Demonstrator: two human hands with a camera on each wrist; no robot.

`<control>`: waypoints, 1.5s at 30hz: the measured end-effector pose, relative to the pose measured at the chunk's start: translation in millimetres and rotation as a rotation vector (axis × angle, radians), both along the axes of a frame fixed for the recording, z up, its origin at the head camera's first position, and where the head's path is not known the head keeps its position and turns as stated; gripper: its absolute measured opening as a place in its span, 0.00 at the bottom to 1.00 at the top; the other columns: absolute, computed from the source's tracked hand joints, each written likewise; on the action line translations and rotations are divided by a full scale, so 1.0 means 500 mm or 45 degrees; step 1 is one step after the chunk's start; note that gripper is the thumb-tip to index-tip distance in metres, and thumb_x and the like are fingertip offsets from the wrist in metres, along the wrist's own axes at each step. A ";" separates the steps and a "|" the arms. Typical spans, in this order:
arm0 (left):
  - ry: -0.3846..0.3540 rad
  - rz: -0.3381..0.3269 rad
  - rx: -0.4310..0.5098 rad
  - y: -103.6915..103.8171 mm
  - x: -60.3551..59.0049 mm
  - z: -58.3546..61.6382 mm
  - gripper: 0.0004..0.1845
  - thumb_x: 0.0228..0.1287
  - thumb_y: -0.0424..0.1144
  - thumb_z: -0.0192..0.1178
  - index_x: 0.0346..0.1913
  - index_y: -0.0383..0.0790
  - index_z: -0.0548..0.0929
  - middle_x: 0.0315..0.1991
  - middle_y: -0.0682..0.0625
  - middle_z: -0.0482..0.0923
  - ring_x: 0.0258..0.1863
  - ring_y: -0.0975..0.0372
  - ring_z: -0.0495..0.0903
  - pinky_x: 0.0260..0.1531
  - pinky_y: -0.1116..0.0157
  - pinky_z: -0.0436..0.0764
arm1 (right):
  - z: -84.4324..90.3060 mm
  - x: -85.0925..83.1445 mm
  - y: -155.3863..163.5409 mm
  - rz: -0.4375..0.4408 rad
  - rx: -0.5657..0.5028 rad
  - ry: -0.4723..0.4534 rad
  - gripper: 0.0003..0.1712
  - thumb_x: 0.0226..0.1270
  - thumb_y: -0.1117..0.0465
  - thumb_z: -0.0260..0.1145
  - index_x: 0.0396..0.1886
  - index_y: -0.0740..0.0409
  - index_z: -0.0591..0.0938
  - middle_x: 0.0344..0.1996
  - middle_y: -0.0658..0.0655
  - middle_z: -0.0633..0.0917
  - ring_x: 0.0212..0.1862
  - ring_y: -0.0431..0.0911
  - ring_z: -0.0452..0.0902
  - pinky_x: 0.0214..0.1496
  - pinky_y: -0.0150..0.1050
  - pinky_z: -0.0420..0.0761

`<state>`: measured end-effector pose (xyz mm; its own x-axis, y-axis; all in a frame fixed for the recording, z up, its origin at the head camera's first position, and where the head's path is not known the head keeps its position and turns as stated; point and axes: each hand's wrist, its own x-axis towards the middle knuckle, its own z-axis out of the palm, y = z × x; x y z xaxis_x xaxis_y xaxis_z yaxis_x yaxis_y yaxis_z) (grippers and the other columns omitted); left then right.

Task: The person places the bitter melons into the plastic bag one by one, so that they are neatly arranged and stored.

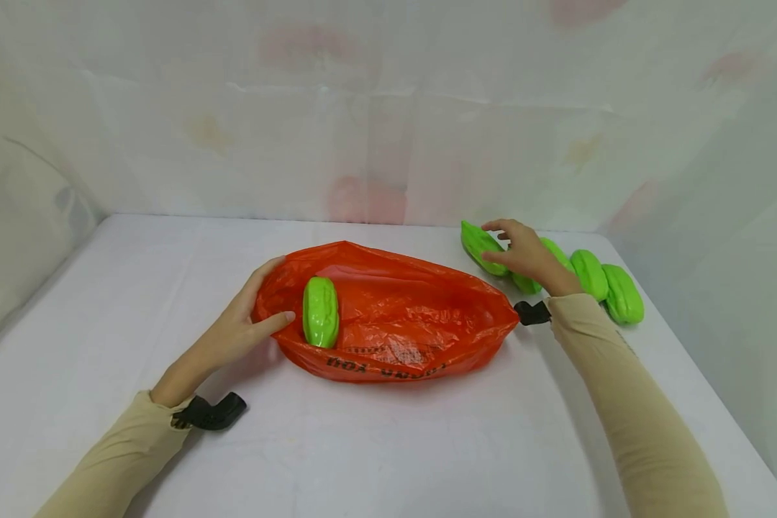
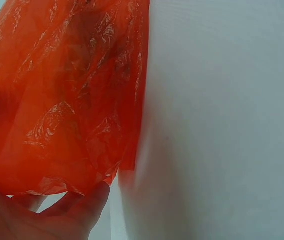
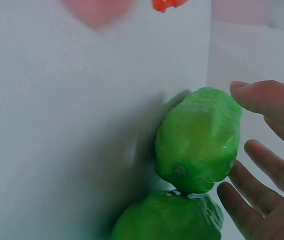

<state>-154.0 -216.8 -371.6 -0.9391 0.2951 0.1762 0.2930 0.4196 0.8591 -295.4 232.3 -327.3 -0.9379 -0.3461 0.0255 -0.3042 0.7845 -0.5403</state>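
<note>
A red plastic bag [image 1: 401,309] lies with its mouth spread wide, dark lettering along its near side. Inside, toward the left end, is one bright green ribbed fruit [image 1: 321,313]. My left hand [image 1: 249,324] holds the bag's left rim, thumb over the opening; the left wrist view has the thumb [image 2: 99,200] right at the bag's edge. At the back right, my right hand [image 1: 521,252] reaches over another green fruit [image 1: 482,248]. In the right wrist view its thumb and spread fingers stand around one side of that fruit [image 3: 199,142], thumb tip at its skin.
Several more green fruits, among them one [image 1: 589,275] and the outermost one [image 1: 624,295], lie in a row by the right edge of the white table [image 1: 388,446]. A patterned pale curtain [image 1: 388,144] hangs behind the table.
</note>
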 end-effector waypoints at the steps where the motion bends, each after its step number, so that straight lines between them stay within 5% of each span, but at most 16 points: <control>1: -0.002 -0.001 0.003 0.000 0.000 0.000 0.42 0.69 0.34 0.58 0.79 0.53 0.48 0.76 0.45 0.56 0.72 0.47 0.61 0.69 0.38 0.63 | -0.002 -0.001 0.000 -0.002 0.003 0.001 0.31 0.67 0.63 0.66 0.68 0.64 0.70 0.70 0.69 0.67 0.68 0.68 0.65 0.67 0.63 0.71; 27: 0.008 0.000 0.000 0.003 0.002 0.005 0.42 0.68 0.34 0.58 0.79 0.51 0.48 0.75 0.43 0.56 0.72 0.45 0.61 0.68 0.36 0.63 | -0.019 -0.003 -0.016 0.049 0.129 -0.009 0.41 0.64 0.63 0.69 0.72 0.70 0.63 0.68 0.73 0.66 0.64 0.66 0.69 0.67 0.60 0.72; 45: 0.024 -0.001 -0.006 0.004 0.003 0.006 0.42 0.68 0.33 0.57 0.79 0.51 0.48 0.75 0.43 0.58 0.71 0.46 0.62 0.67 0.36 0.65 | -0.024 0.004 -0.022 0.098 0.097 -0.057 0.41 0.62 0.62 0.71 0.72 0.61 0.63 0.69 0.71 0.68 0.69 0.65 0.65 0.69 0.62 0.70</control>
<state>-152.4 -215.0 -368.6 -0.9354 0.2967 0.1923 0.3094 0.4233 0.8516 -293.5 221.2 -339.3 -0.9081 -0.4162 -0.0452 -0.3417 0.7992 -0.4946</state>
